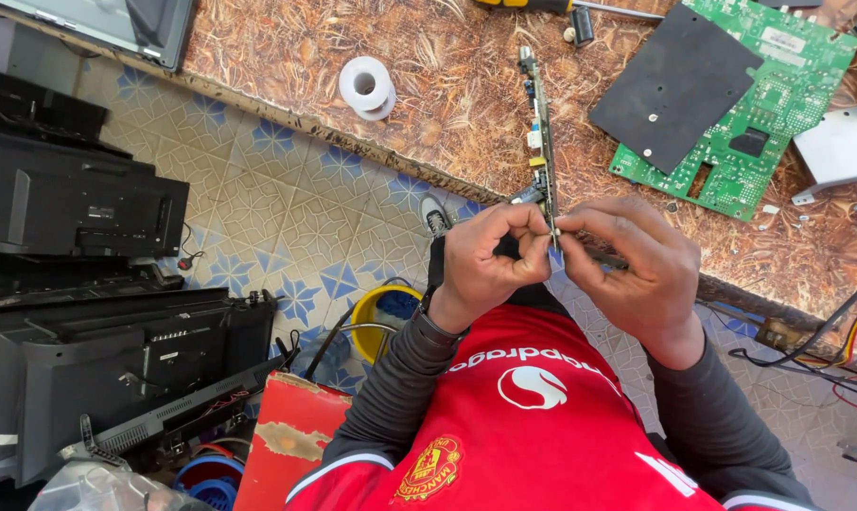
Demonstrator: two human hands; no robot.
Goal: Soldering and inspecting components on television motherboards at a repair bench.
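Head view: gripping a narrow circuit board (542, 123) edge-on at its near end, with the far end pointing away over the table (447, 114). Pinching that near edge with the left hand (490, 260), thumb and forefinger closed on it and the other fingers curled in. Closing the right hand (627, 270) on the same end from the other side, fingertips meeting the left hand's at the board. Holding both hands together just above the table's near edge, in front of the red shirt (533, 416). Also keeping something thin and dark under the right fingers, too hidden to make out.

Lying on the table to the right: a green circuit board (769, 114), flat, with a black sheet (674, 85) covering its left part. Resting just right of that, a grey metal bracket (840, 147), with small screws scattered near it. Sitting well left of the held board, a white spool (367, 87). Showing at the top edge, a yellow-handled screwdriver (523, 4).

Spreading below the table, a blue-and-grey tiled floor (287, 208). Standing stacked at far left, black television sets (69, 199). Sitting on the floor near the left forearm, a yellow bucket (376, 317), and nearer the camera a worn red box (291, 435).
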